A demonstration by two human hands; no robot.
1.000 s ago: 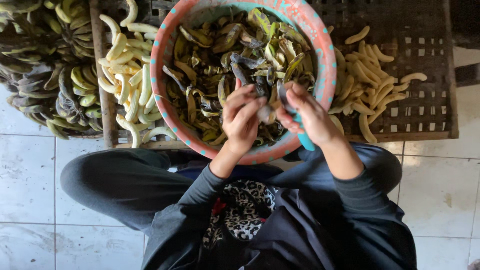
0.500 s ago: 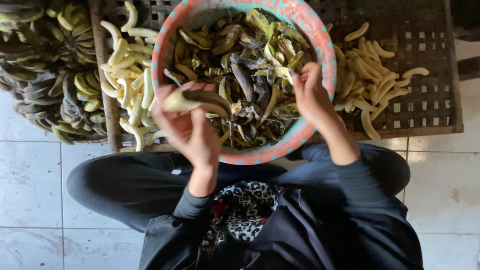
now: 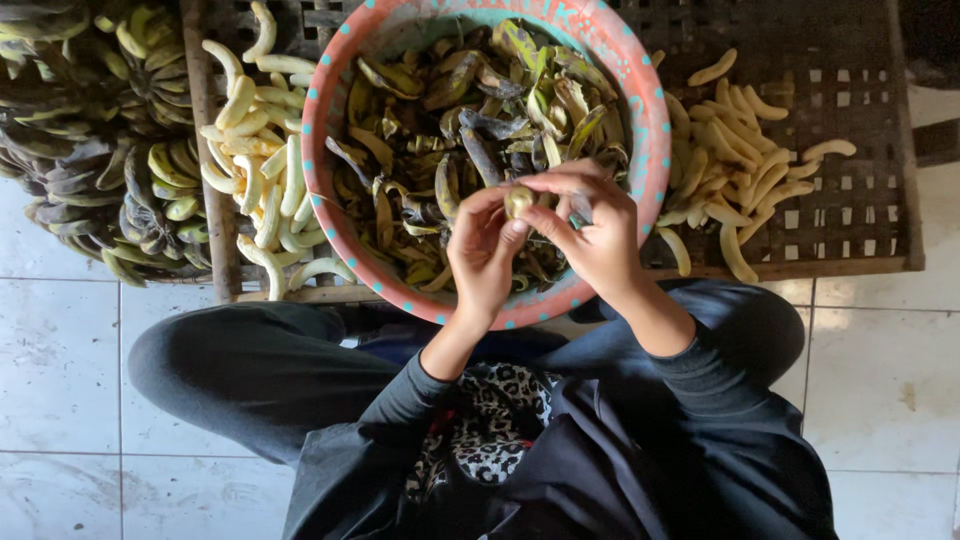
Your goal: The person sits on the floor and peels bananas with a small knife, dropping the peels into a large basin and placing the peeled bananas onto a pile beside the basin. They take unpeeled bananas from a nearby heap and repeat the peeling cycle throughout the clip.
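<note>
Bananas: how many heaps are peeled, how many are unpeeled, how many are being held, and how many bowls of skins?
Peeled pale heaps: 2, left heap and right heap
Unpeeled green heap: 1
Held banana: 1
Bowl of skins: 1
Total: 5

A small banana (image 3: 519,200) sits between both hands above the basin's lower right part, at about five o'clock from the basin's centre, seen end-on so that only its pale, yellowish tip shows, with a darker rim of skin around it. The left hand (image 3: 484,252) cups it from the seven o'clock side with fingertips touching the tip, and the right hand (image 3: 594,235) closes over it from the three o'clock side; most of its length is hidden by the fingers.
</note>
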